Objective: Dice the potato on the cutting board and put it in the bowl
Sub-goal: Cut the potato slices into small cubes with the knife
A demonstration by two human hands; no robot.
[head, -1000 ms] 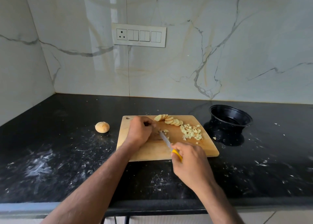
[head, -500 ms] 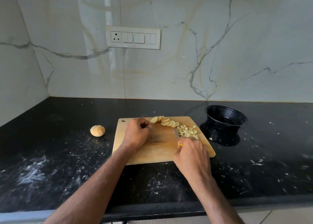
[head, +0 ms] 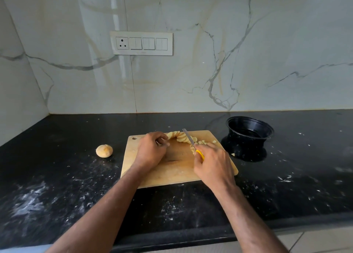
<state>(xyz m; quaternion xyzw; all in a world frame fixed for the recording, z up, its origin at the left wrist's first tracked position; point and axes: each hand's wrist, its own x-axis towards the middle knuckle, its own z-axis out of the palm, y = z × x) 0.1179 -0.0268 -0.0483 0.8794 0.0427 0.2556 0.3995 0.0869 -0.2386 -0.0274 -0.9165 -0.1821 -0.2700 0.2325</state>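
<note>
— Where are we with the potato?

— Mid-dicing, we judge. The slices (head: 180,137) lie fanned along the 12 o'clock edge of the cutting board (head: 172,173), with a few diced bits (head: 205,142) toward 2 o'clock. The bowl (head: 249,128) stands on the worktop (head: 57,176) off the board's 2 o'clock corner, and we see no potato in it.

— And our hands?

— Our right hand (head: 213,165) grips the knife (head: 189,138) by its yellow handle, blade angled over the slices. Our left hand (head: 151,151) is curled at the slices' 9 o'clock end; whether it pinches one, we cannot tell.

— Next?

— We'd steady the slices, chop them across, then move the dice to the bowl. A second potato (head: 104,150) waits at 9 o'clock.
</note>
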